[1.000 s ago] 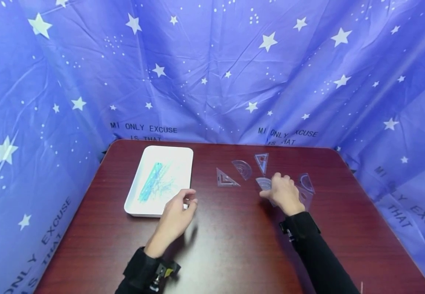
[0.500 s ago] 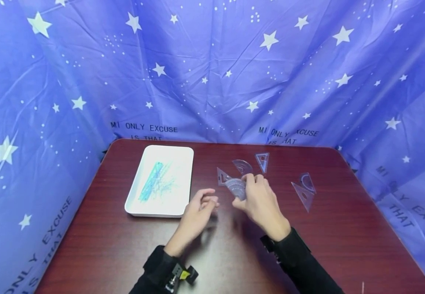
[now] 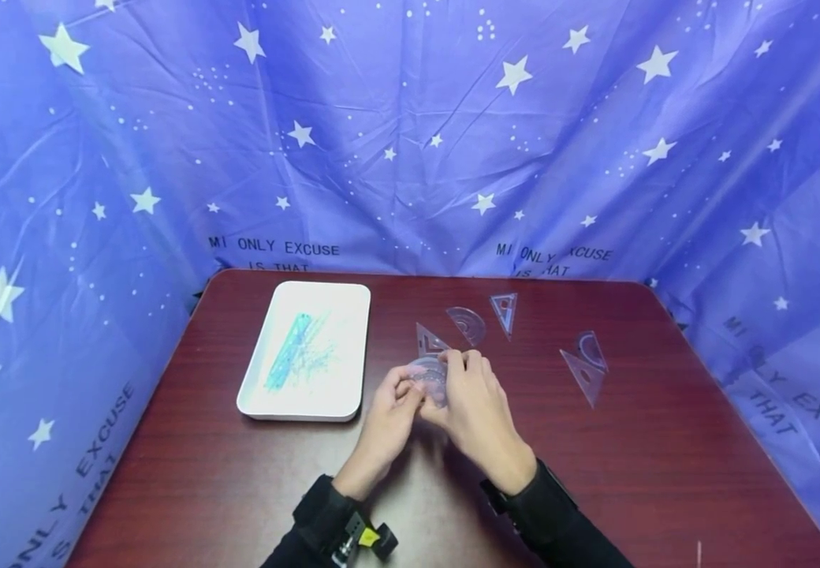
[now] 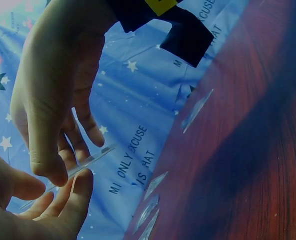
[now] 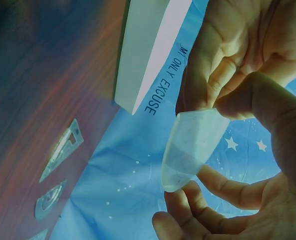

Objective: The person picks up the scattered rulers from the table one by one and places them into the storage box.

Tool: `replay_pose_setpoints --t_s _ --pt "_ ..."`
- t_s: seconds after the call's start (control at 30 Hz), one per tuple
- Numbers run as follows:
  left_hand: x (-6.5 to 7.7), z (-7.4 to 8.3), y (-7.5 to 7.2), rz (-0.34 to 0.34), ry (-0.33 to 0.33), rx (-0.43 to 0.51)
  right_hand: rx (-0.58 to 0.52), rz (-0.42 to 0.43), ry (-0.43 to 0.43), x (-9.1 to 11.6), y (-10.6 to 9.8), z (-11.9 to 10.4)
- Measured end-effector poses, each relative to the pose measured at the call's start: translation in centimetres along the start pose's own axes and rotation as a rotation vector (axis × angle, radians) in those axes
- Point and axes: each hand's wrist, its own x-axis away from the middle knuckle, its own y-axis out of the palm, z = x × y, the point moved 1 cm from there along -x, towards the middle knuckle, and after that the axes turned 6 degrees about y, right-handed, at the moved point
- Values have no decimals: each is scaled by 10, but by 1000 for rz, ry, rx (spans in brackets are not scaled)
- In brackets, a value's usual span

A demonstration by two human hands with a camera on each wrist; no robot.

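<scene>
A clear plastic protractor [image 3: 428, 372] is held between my two hands in front of me, above the table. My left hand [image 3: 385, 422] pinches its left side with curled fingers. At the other side, my right hand [image 3: 482, 414] grips it between thumb and fingers. From the right wrist camera the protractor [image 5: 192, 145] looks milky, with its curved edge downward. The left wrist view shows the protractor [image 4: 90, 159] nearly edge-on. Just beyond the hands lies a clear set square [image 3: 427, 339], partly hidden.
A white tray [image 3: 363, 339] with blue-green strips inside stands at the left. Behind the hands lie another protractor [image 3: 467, 325] and a small set square [image 3: 505, 313]. Farther right, a set square [image 3: 583, 379] lies beside a piece with a curved cut-out [image 3: 593, 351]. A starry curtain [image 3: 410, 158] surrounds the table.
My right hand has carried the protractor leftward from the right group of pieces. My left hand has moved right from beside the tray and now grips the protractor too.
</scene>
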Motion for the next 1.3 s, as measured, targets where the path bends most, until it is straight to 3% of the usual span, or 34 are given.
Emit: replay_pose_setpoints --t_s 0.43,0.63,0.87,1.03,1.3 --pt "-5 -1 7 29 -2 -3 -11 19 4 0 2 4" --pt "-13 2 6 39 -24 17 -51 -62 -8 -6 -5 9" --pt "-23 9 -2 31 -22 26 -230 -172 -65 -14 -14 23" --pt "-33 16 -12 46 -26 -31 -294 -189 -106 -18 -22 34" --pt "-53 39 -37 64 -27 -199 -229 -208 -89 -15 -34 64"
